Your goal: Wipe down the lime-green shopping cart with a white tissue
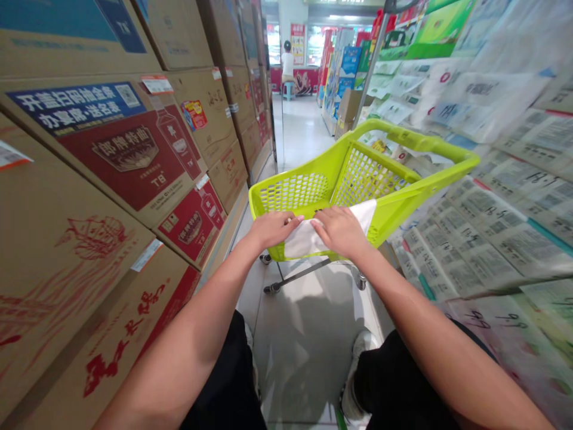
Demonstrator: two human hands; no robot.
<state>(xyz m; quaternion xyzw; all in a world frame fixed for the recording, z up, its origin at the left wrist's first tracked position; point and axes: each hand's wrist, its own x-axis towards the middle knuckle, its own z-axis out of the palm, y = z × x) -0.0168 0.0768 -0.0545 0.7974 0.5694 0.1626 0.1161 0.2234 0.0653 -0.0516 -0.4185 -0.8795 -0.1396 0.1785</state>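
A lime-green shopping cart (290, 185) with a perforated plastic basket stands in front of me, turned at an angle. Over the near end of its basket hangs a white cloth (302, 240). My left hand (276, 229) is closed over the rim at the cloth's left side, its thumb lying along the cloth's top edge. Close beside it, my right hand (339, 230) grips the cloth against the same rim, and a corner of the cloth shows past the knuckles. The fingertips of both hands are partly hidden inside the basket.
Stacked cartons (129, 146) form a wall on the left. Wrapped white packs (487, 209) are piled on the right, close to the cart. Tiled floor (304, 334) runs between them. A person (287, 63) is by a blue stool (289, 89) far down the aisle.
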